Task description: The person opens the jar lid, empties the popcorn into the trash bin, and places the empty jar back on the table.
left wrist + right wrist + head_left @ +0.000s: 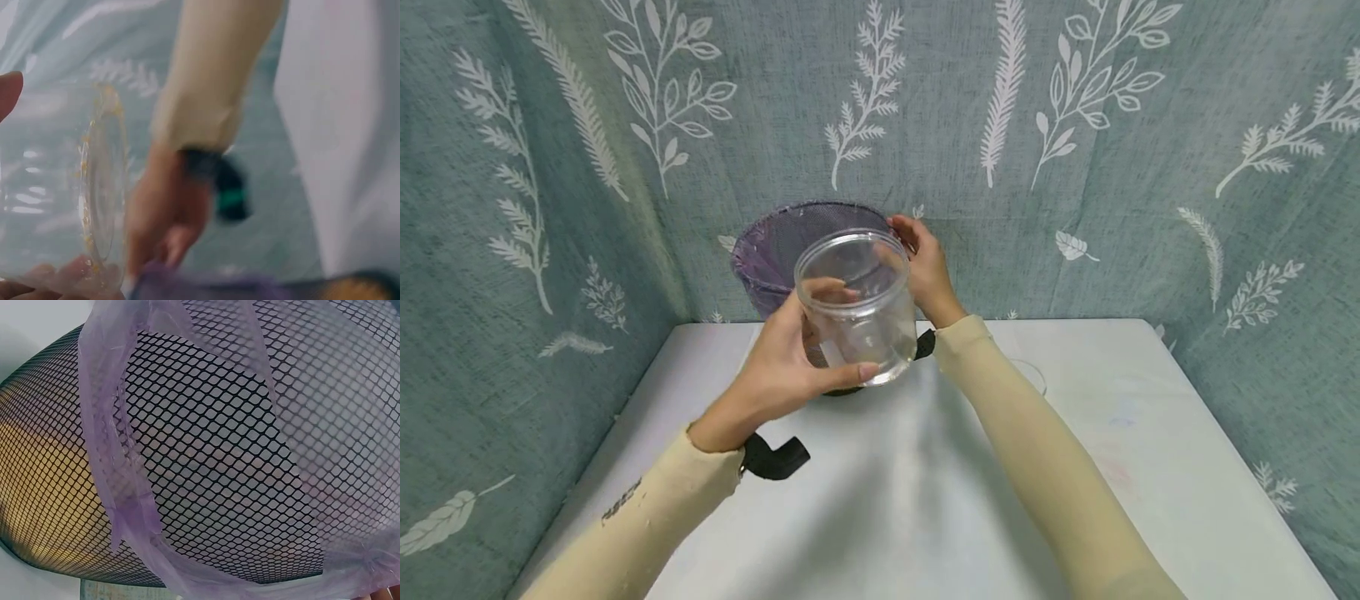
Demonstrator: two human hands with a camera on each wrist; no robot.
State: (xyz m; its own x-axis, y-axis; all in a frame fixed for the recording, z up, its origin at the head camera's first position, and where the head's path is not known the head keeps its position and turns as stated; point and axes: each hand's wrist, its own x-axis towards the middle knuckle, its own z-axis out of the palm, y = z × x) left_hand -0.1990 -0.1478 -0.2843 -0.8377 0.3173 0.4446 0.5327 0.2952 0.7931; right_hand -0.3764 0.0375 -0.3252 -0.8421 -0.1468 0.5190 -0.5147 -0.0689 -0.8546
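A clear, see-through plastic jar [891,337] is held up in my left hand [778,358], the thumb on its near side and the fingers behind it. The jar tilts slightly, with no lid on its mouth. Behind it stands a dark mesh wastebasket [206,444], leaning, with a thin purple bag [103,425] lining it and folded over the rim. My right hand [931,271] grips the basket's rim on the right side. The jar hides part of that hand and of the basket in the head view. Yellowish material [50,481] shows through the mesh low in the basket.
A white table [1097,400] lies beneath, bounded by leaf-patterned green-grey cloth [955,150] at the back and sides. A thin clear ring-shaped edge [1041,375] shows on the table beside my right forearm. Dark straps [778,458] hang at the wrists.
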